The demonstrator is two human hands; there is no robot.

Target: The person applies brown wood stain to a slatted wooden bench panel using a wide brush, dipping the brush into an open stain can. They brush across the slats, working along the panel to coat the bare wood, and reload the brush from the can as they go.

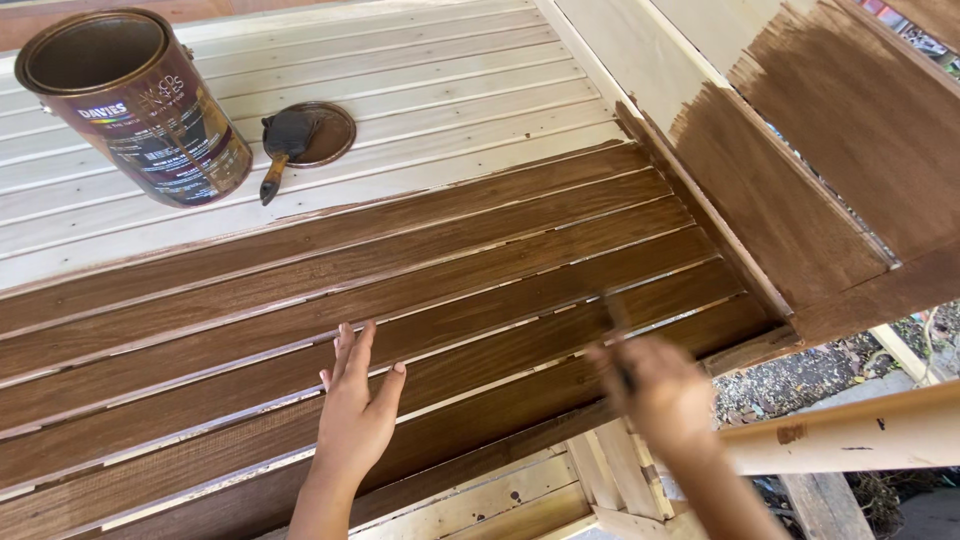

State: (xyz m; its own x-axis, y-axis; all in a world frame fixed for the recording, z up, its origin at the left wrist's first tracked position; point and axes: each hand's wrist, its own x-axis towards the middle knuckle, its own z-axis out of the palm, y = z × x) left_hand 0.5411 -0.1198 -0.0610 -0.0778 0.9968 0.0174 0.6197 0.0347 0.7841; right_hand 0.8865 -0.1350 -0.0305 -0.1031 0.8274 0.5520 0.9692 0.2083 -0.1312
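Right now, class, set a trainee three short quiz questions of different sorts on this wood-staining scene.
1. True or false: the left hand lies flat on the dark stained wooden slats.
2. Where is the spare brown-handled brush? A) inside the tin B) on the round metal lid C) on the ground
3. Fill in: the open brown paint tin stands on the ___ pale slats.

Key: 1 true; 2 B; 3 unstained. The blurred right hand grips a thin brush.

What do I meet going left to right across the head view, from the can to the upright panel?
Open brown metal stain can → dark-bristled brush resting on the round can lid → left hand flat on the stained brown slats → right hand, blurred, holding a thin brush → half-stained upright wooden panel.
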